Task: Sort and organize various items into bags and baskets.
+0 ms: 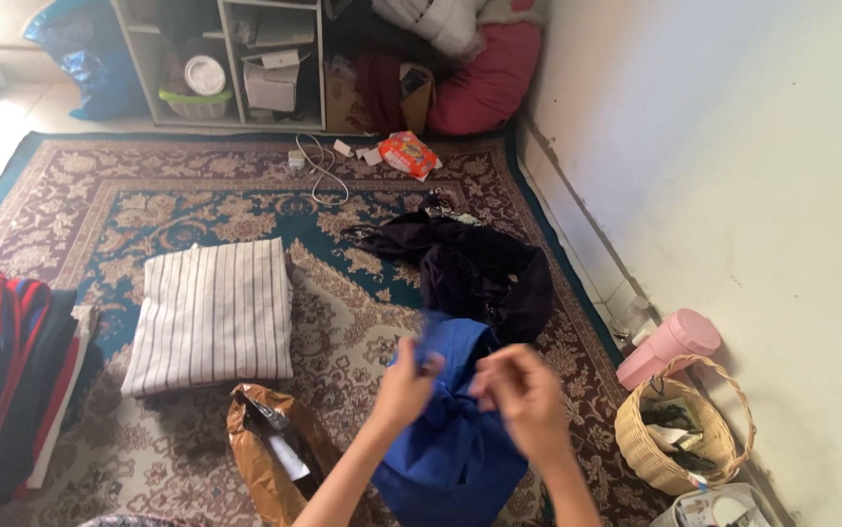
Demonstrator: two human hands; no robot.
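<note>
Item: bright blue cloth garment (455, 439), bunched, long axis running from the fingers down toward the person. Left hand (404, 385) fingers pinch its upper edge; right hand (523, 395) fingers close on the same edge just beside, both equally near. Patterned carpet (148, 195) beneath.

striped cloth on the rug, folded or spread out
Folded: the striped cloth lies as a neat, thick rectangle with squared edges on the rug.

Blue cloth garment (450, 439), bunched & crumpled, held up off patterned rug, upper edge pinched w/ both hands, lower part hanging loose
</note>
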